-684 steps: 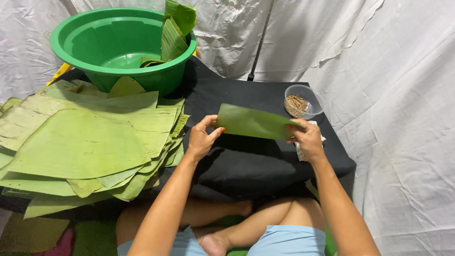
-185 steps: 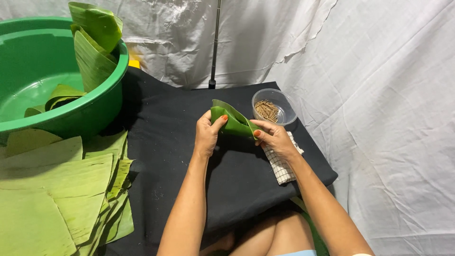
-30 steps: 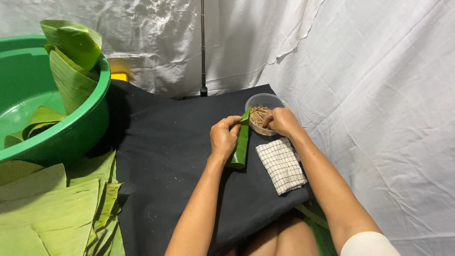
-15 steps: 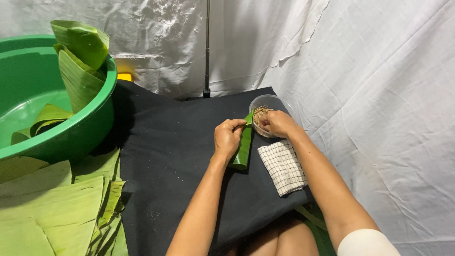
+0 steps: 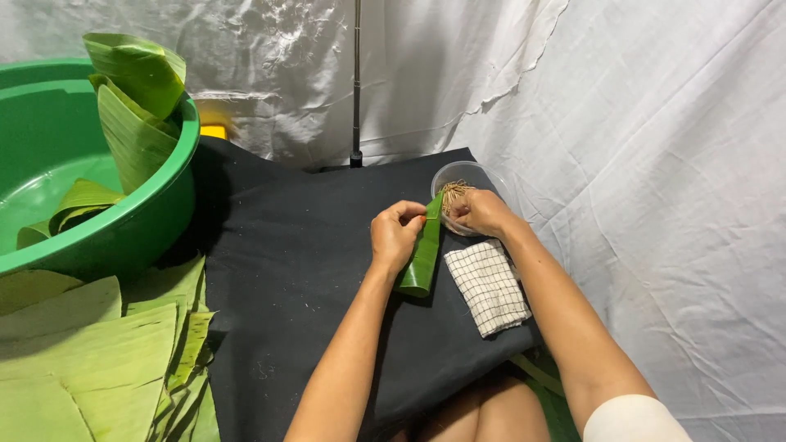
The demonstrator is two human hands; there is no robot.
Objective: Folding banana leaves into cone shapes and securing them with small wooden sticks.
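While the left hand (image 5: 396, 237) pinches the rolled leaf cone (image 5: 422, 254) shut so it cannot unroll, the right hand (image 5: 483, 211), fingers curled, picks at sticks in the clear bowl (image 5: 452, 176) just beyond.

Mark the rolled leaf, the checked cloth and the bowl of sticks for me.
rolled leaf (image 5: 419, 266), head view, lower half of the roll.
checked cloth (image 5: 489, 286), head view, its middle.
bowl of sticks (image 5: 446, 173), head view, near-left rim.
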